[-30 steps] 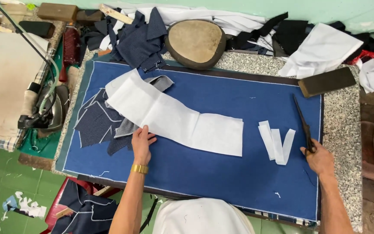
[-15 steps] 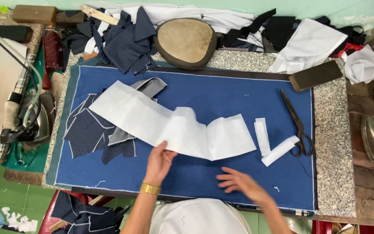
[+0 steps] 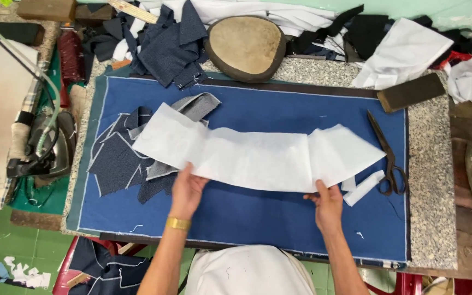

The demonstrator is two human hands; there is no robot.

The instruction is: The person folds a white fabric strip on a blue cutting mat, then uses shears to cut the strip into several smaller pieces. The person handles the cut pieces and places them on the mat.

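Left hand and right hand pinch the white fabric strip's near edge; keep tension even between hands, flat over the blue tabletop cloth.

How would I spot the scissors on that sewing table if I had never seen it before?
Start at the blue cloth covering the speckled stone table and go to its right edge. The scissors lie there, shut, just beyond the long white fabric strip. They are the only dark metal tool on the cloth, with looped handles toward the person.
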